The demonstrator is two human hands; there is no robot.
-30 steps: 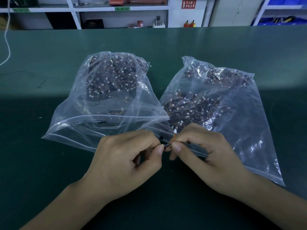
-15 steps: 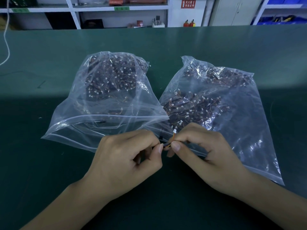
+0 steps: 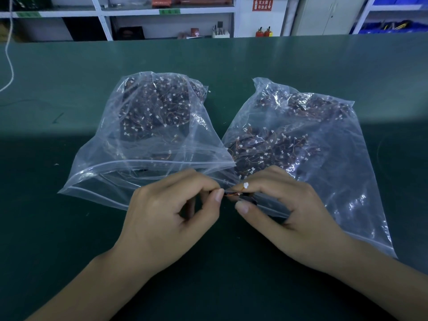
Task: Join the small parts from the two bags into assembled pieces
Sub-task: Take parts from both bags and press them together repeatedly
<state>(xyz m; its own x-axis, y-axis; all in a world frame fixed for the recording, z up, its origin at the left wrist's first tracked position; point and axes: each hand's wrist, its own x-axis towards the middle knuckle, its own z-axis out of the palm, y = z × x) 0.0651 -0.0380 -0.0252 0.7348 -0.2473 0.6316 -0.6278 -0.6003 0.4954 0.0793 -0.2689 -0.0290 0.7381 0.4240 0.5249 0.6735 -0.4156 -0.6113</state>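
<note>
Two clear zip bags lie side by side on the green table, the left bag (image 3: 148, 144) and the right bag (image 3: 308, 144), both full of small dark parts with orange wires and white plugs. In front of their mouths my left hand (image 3: 171, 216) and my right hand (image 3: 284, 212) meet fingertip to fingertip. Between them is a small wired part (image 3: 236, 193) with thin orange wire and a white plug (image 3: 246, 185) sticking up by my right forefinger. Each hand pinches one end of it. The dark bodies of the part are mostly hidden by my fingers.
The green table (image 3: 69, 228) stretches wide around the bags. A white cable (image 3: 9, 54) hangs at the far left. White shelving (image 3: 166, 10) with boxes and two small red bottles (image 3: 264, 32) stands behind the table's far edge.
My right thumb has dropped a little lower and the white plug shows more plainly above my fingers. The hands and bags have otherwise stayed in place.
</note>
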